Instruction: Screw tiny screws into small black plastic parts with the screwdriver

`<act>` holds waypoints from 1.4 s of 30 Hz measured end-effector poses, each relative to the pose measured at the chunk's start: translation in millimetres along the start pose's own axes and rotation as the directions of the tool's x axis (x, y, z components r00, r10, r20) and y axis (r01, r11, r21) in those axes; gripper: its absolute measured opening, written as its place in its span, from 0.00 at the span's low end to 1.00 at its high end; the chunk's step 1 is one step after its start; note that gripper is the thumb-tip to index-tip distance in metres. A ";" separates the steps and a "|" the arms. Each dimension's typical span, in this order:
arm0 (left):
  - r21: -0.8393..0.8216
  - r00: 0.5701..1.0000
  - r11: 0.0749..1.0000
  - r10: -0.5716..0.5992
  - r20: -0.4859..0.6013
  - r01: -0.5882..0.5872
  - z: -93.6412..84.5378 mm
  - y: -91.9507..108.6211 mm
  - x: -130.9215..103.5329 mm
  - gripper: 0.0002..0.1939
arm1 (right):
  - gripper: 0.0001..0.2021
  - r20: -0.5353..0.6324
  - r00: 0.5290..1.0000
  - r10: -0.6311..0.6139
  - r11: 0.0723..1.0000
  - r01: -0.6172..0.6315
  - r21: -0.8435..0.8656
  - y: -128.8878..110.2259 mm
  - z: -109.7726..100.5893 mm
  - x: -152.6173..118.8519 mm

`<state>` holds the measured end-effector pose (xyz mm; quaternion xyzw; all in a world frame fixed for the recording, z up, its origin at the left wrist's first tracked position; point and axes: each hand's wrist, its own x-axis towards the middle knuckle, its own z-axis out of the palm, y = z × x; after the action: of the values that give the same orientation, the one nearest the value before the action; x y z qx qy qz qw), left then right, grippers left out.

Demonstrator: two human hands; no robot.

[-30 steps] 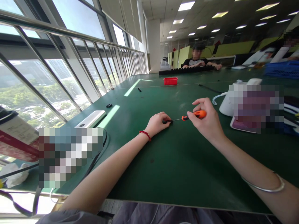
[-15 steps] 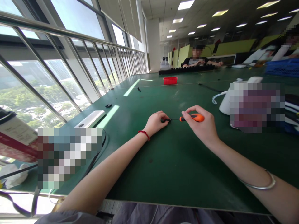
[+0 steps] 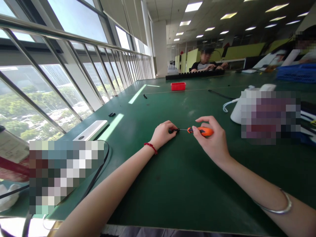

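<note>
Around a small black part (image 3: 176, 130) on the green table, my left hand (image 3: 161, 134) is closed in a pinch, fingertips low at the tabletop. The part's exact kind is too small to make out. My right hand (image 3: 216, 140) has an orange and black screwdriver (image 3: 206, 132), held level with its thin metal shaft pointing left. The shaft's tip meets the black part at my left fingertips. My right thumb rests along the handle, while the index finger is lifted off it and the other fingers are partly hidden behind.
Beyond my hands stands a red bin (image 3: 178, 86). Small black pieces (image 3: 112, 114) lie left, near a white power bank-like box (image 3: 91, 130) and a black cable (image 3: 100, 168). A white container (image 3: 235, 110) is at right. Another person (image 3: 206, 64) sits behind a long black rack (image 3: 195, 75).
My right index finger has lifted away from the screwdriver handle and the fingers have spread. The view has shifted slightly; my left hand keeps its pinch on the black part.
</note>
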<state>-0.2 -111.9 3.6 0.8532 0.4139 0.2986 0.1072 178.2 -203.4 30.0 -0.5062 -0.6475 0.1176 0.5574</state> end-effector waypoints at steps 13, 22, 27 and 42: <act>-0.058 0.998 0.997 -0.051 0.033 0.053 -4.0 1.5 -0.1 0.07 | 0.13 0.001 1.000 0.023 0.999 -0.023 -0.026 2.7 1.4 -2.2; -0.066 0.995 0.993 -0.097 0.033 0.099 -4.7 0.6 -0.8 0.07 | 0.07 0.111 0.992 0.064 0.996 -0.056 -0.068 5.4 -1.5 -1.2; -0.064 0.993 0.991 -0.119 0.024 0.120 -4.7 -0.8 -1.2 0.08 | 0.14 0.028 0.999 0.018 0.995 -0.015 -0.098 5.9 -0.7 -2.3; -0.047 0.995 0.994 -0.096 0.034 0.098 -3.8 -2.7 -1.8 0.09 | 0.14 0.014 0.999 -0.035 0.980 0.037 -0.197 1.9 -1.1 0.3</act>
<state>-5.0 -111.7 4.7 0.8340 0.4457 0.2894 0.1488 180.2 -202.7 29.1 -0.5468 -0.6677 0.0452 0.5031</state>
